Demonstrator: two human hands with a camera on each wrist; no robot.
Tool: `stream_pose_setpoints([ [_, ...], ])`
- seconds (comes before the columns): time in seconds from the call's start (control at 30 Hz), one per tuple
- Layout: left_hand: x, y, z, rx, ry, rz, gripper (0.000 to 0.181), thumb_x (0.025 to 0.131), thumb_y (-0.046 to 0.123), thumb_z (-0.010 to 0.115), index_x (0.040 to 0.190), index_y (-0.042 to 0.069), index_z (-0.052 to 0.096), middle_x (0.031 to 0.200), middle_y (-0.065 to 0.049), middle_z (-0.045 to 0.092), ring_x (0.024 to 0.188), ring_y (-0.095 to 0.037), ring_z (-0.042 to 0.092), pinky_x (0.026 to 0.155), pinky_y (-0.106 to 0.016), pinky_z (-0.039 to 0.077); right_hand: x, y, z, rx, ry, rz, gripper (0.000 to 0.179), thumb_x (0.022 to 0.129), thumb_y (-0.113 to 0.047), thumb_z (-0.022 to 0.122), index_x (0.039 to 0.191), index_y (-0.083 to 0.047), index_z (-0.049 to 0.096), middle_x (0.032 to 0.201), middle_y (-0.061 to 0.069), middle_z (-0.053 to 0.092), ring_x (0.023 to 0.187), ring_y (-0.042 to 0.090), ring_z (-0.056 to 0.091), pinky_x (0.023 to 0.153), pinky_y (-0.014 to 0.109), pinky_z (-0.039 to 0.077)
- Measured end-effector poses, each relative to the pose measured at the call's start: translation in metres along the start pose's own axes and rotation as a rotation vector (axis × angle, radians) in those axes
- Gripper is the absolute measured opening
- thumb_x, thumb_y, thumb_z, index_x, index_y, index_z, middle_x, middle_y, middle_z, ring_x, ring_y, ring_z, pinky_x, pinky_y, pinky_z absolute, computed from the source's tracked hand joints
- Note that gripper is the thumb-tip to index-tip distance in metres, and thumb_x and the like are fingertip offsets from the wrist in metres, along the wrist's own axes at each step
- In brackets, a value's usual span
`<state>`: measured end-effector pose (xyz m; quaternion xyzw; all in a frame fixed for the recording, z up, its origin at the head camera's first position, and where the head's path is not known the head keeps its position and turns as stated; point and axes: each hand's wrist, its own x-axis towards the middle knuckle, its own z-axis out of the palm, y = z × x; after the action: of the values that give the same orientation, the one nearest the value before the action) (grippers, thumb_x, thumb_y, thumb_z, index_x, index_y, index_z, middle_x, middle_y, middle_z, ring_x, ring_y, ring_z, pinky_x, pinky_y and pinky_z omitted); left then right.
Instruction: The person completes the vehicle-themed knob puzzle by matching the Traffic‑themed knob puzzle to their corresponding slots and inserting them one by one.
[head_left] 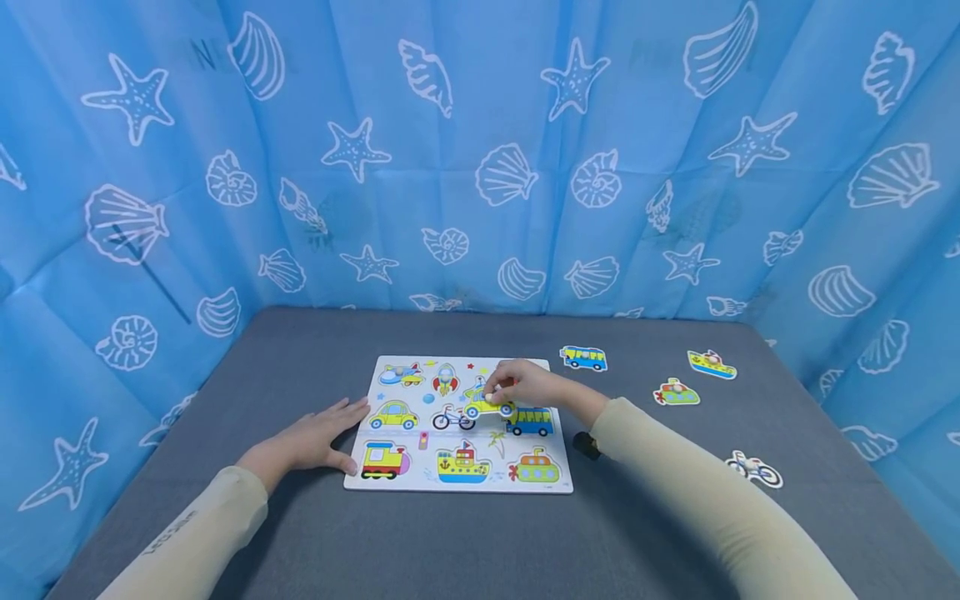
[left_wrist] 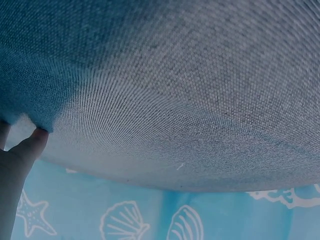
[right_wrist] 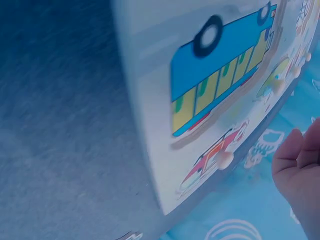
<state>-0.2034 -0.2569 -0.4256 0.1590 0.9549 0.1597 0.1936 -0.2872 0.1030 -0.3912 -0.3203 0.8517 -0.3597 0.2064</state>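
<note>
A blue fabric curtain (head_left: 525, 108) printed with white shells and starfish rises behind a tabletop (head_left: 420, 542) covered in dark grey cloth. On it lies a white rectangular puzzle board (head_left: 422, 485), its long axis running left to right. Cream long sleeves cover both forearms, each cut off by the lower frame edge. The person's left hand (head_left: 318, 437) lies low at the board's left edge, fingers extended, thumb apart near the front corner; the left wrist view catches only part of it. The right hand (head_left: 528, 385) reaches in from the right above the board, fingers bent, pinching the yellow car puzzle piece (head_left: 491, 410) with blue wheels. This piece is between the printed bicycle (head_left: 452, 417) and the printed blue bus (head_left: 532, 422), its long axis roughly left to right, wheels toward the person; which end is the nose cannot be told. Fingers partly cover its roof and small knob (head_left: 489, 398).
</note>
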Motion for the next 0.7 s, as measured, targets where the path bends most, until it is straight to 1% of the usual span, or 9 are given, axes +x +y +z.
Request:
stream_pose_setpoints([
  [0.13,0.000,0.000,0.000,-0.001,-0.002,-0.002,0.109,0.071,0.055,0.078,0.154,0.008,0.025,0.158,-0.017,0.023,0.145,-0.041,0.014,0.107,-0.069,0.015,0.004,-0.006,0.005,-0.011,0.024,0.052,0.012,0.095,-0.015,0.064,0.098,-0.007,0.073,0.086,0.002,0.054,0.083,0.019,0.048,0.071,0.031,0.040],
  [0.27,0.000,0.000,-0.002,0.003,-0.004,-0.005,0.109,0.071,0.056,0.078,0.154,0.008,0.025,0.158,-0.018,0.023,0.144,-0.042,0.014,0.106,-0.069,0.016,0.008,-0.008,0.010,0.006,0.033,0.068,0.012,0.095,-0.014,0.064,0.098,-0.007,0.073,0.086,0.003,0.054,0.081,0.019,0.049,0.070,0.031,0.040],
  [0.37,0.000,0.000,-0.003,0.003,-0.005,-0.005,0.110,0.071,0.056,0.078,0.154,0.008,0.025,0.158,-0.019,0.023,0.144,-0.042,0.014,0.107,-0.069,0.016,0.011,-0.010,0.014,0.021,0.040,0.058,0.012,0.095,-0.013,0.064,0.098,-0.005,0.073,0.085,0.003,0.053,0.080,0.019,0.048,0.070,0.030,0.040],
  [0.5,0.000,0.000,-0.003,0.003,-0.004,-0.005,0.109,0.071,0.056,0.078,0.154,0.008,0.025,0.158,-0.018,0.023,0.144,-0.042,0.014,0.107,-0.068,0.016,0.015,-0.014,0.021,-0.001,0.054,0.044,0.011,0.095,-0.014,0.064,0.097,-0.007,0.073,0.086,0.003,0.053,0.081,0.018,0.048,0.070,0.030,0.040],
  [0.6,-0.001,0.000,-0.002,0.003,-0.002,0.001,0.110,0.071,0.056,0.078,0.154,0.008,0.025,0.158,-0.018,0.023,0.144,-0.042,0.014,0.106,-0.069,0.016,0.018,-0.017,0.025,-0.007,0.065,0.055,0.011,0.095,-0.015,0.064,0.097,-0.009,0.073,0.089,0.002,0.055,0.083,0.018,0.048,0.071,0.030,0.041],
  [0.7,-0.001,0.001,-0.002,0.004,0.001,0.004,0.110,0.071,0.055,0.078,0.154,0.008,0.025,0.158,-0.018,0.023,0.144,-0.042,0.015,0.106,-0.069,0.017,0.020,-0.018,0.027,0.009,0.067,0.060,0.011,0.095,-0.015,0.064,0.096,-0.010,0.073,0.091,0.001,0.056,0.085,0.018,0.049,0.072,0.030,0.041],
])
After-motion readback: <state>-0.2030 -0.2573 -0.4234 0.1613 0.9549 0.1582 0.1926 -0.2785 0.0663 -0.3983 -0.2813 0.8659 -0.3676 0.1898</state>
